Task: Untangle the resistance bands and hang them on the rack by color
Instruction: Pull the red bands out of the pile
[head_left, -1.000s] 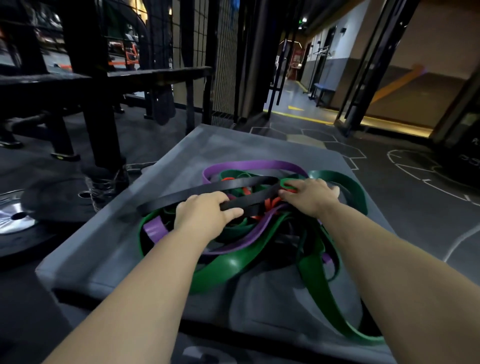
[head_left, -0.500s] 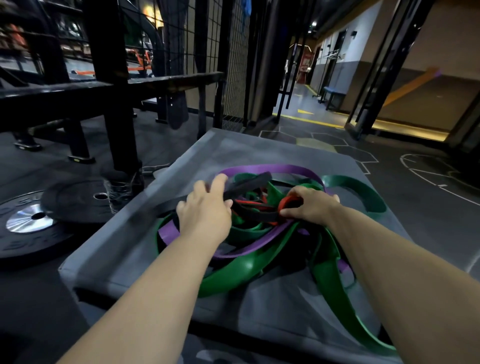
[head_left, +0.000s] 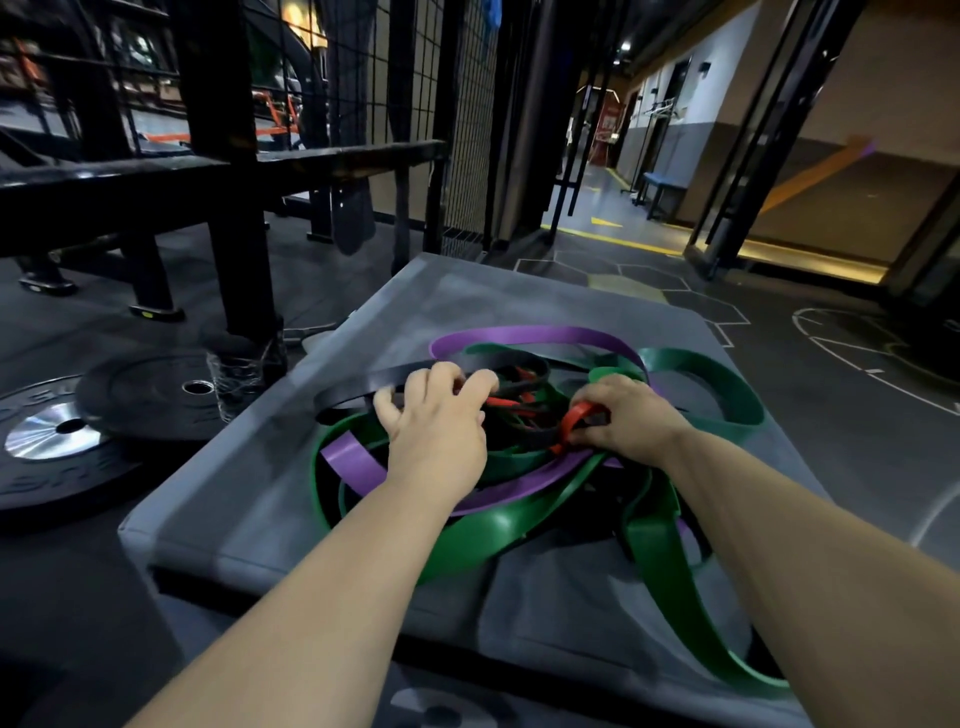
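Head view, clock positions taken from the pile's centre. 2 weight plates (head_left: 150, 400) lie on the floor at 9 o'clock, overlapping, and the outer one has a silver hub. 1 black steel frame (head_left: 234, 218) stands at 10–11 o'clock with its post base just beside the pad's left edge. 1 mesh panel (head_left: 467, 130) stands at 12.

1 grey pad (head_left: 223, 509) carries the tangle of resistance bands in 4 colours. Bare pad shows at 8–9 o'clock and at 12, and its near-left corner sits at 7.

- **Black:** 1 black band (head_left: 358, 387) runs out toward 9–10 o'clock.
- **Purple:** purple band (head_left: 530, 334) arcs along the far side, with more purple at 8 o'clock; one loop or two, cannot tell.
- **Green:** green bands (head_left: 467, 545) come in at least 2 shades, a darker loop at 2 o'clock and a brighter one whose long loop droops over the pad's near edge at 5.
- **Red:** thin red band (head_left: 574, 420) sits mid-pile; count unclear.

2 hands are in view, both on the pile.

- **Left hand (head_left: 436, 431):** fingers bent over the black band, thumb spread apart toward 9. The tips are buried, so I cannot tell if it is clamped.
- **Right hand (head_left: 628, 421):** thumb and fingers pinch a red band loop.

Open floor (head_left: 857, 415) with white lines lies at 2–3 o'clock. 1 blue bench (head_left: 665, 182) stands far off at 1.
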